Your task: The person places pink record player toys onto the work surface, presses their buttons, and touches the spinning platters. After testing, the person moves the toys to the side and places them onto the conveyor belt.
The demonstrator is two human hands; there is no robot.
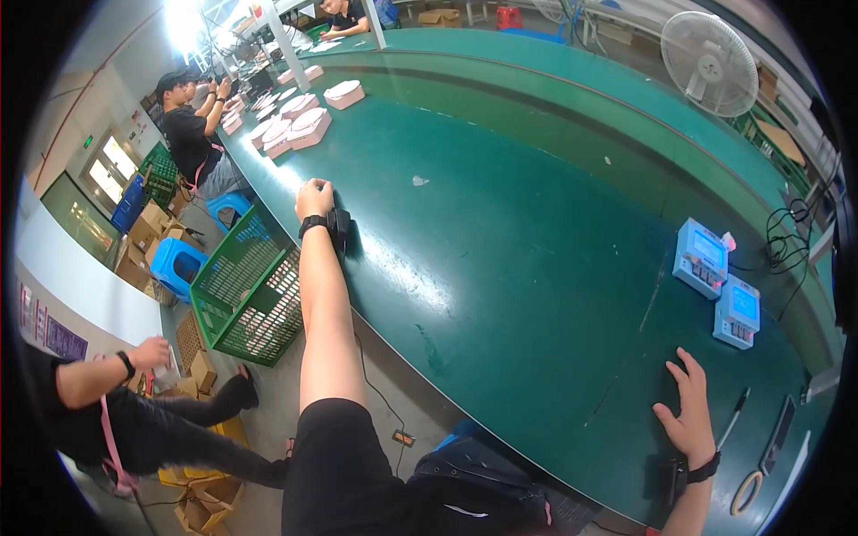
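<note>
My left arm stretches far out along the green table (500, 241). At the table's left edge my left hand (315, 198) is closed, its fingers curled under; whether anything is inside is hidden. Beyond it stand several pale pink boxes with rounded white tops (308, 128). My right hand (690, 413) hovers over or rests on the near right of the table, fingers apart and holding nothing. Ahead of it are two light-blue devices with lit screens, one farther (702, 255) and one nearer (737, 311). A pen (736, 418) lies to its right.
A roll of tape (746, 494) and a long dark flat object (778, 435) lie at the right. Black cables (791, 237) coil behind the devices. Beside the table's left edge is a green crate (246, 299). One person (116, 411) stands at left; others work farther off.
</note>
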